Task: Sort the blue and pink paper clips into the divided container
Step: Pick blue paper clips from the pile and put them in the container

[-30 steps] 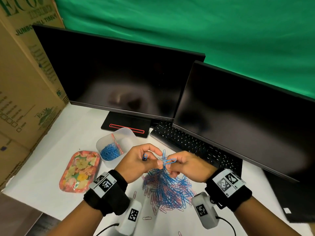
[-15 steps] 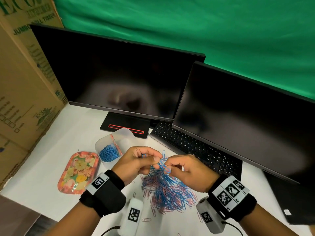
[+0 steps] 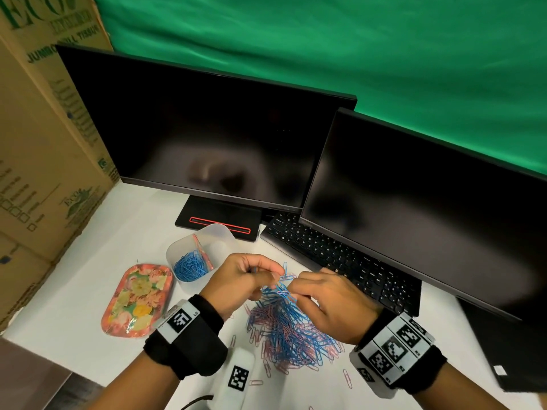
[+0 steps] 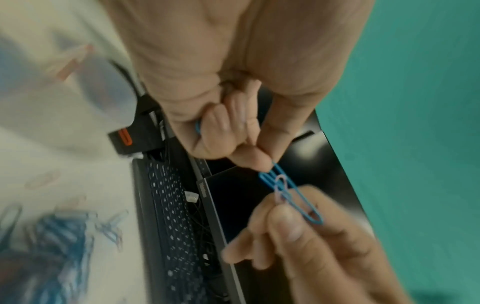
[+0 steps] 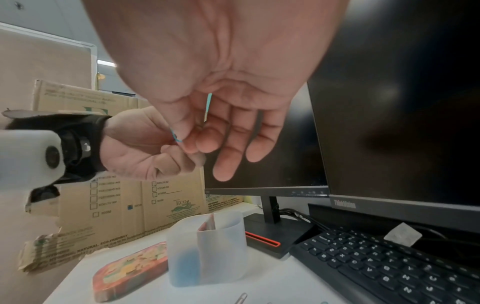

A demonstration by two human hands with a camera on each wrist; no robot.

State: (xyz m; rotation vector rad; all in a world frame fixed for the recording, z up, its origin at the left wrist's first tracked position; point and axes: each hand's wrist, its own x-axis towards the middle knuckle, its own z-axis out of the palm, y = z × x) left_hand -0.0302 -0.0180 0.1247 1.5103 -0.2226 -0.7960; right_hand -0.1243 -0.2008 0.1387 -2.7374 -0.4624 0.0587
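A tangle of linked clips, blue ones hooked with one pink, hangs between my hands just above the mixed blue and pink pile. My left hand pinches the upper blue clip with thumb and forefinger; another blue clip shows inside its curled fingers. My right hand pinches the lower end, where the pink clip meets a long blue one. The translucent divided container stands left of the hands. Blue clips fill its near compartment and pink ones lean at the divider.
A flowered pink tray lies left of the container. A black keyboard and two dark monitors stand behind the pile. Cardboard boxes wall off the left. Loose clips are scattered near the table's front edge.
Both hands have sunk a little toward the pile and stayed close together, still working the linked clips between their fingertips. The container and tray have not moved.
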